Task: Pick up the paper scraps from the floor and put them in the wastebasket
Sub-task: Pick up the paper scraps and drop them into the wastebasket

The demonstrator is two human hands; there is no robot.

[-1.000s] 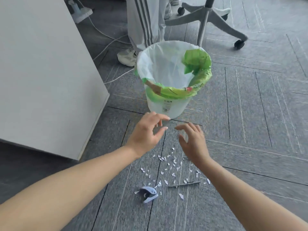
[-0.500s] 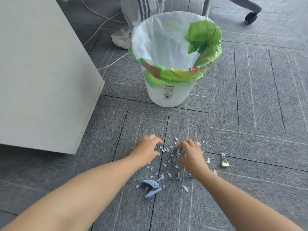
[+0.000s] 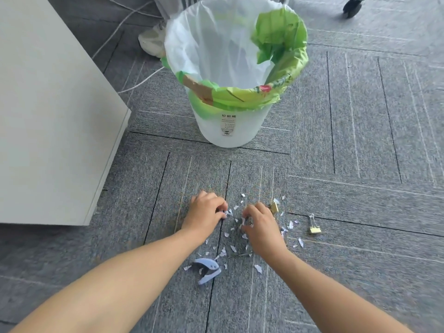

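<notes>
Both hands (image 3: 204, 216) (image 3: 260, 227) low, fingers curled, arms outstretched.

— Where does the one view sit?
— On the person's head, looking forward and steeply down at the carpet floor (image 3: 360, 140), hands close below, the wastebasket (image 3: 230, 126) just beyond.

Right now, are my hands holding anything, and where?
Left hand pinches a paper scrap at its fingertips; right hand pinches another likewise. Whether more is gathered, cannot tell.
</notes>
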